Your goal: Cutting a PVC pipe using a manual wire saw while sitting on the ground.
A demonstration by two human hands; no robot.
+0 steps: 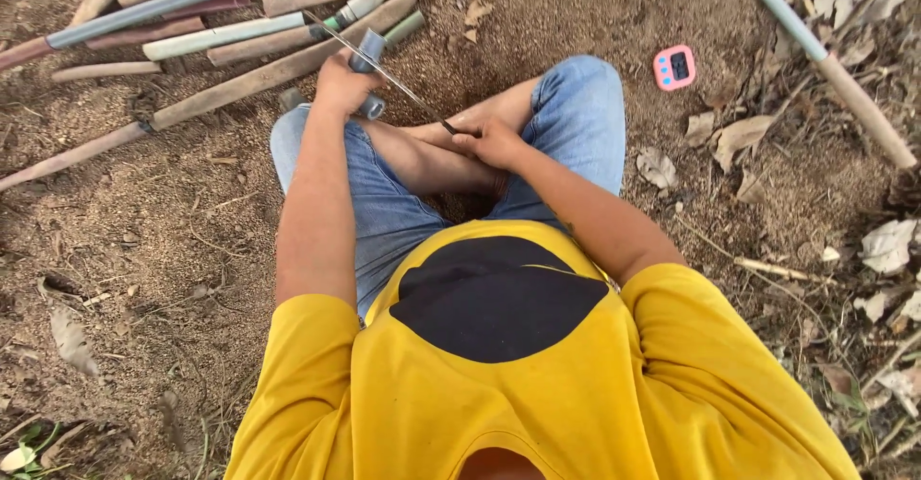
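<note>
Bare dirt ground (pixel 144 240) lay open to the left of the seated person, with only twigs and a dry leaf on it. Ahead on the left, a heap of pipes (pixel 221 34) blocked the way, touching the left hand (pixel 341 82) and its short grey pipe piece (pixel 367 53). The thin saw blade (pixel 384 72) crossed the gap between the two hands. Between the knees the room was tight. To the right, a pink timer (pixel 674 67), dry leaves (pixel 734 135) and a long pipe (pixel 825 58) cluttered the ground.
</note>
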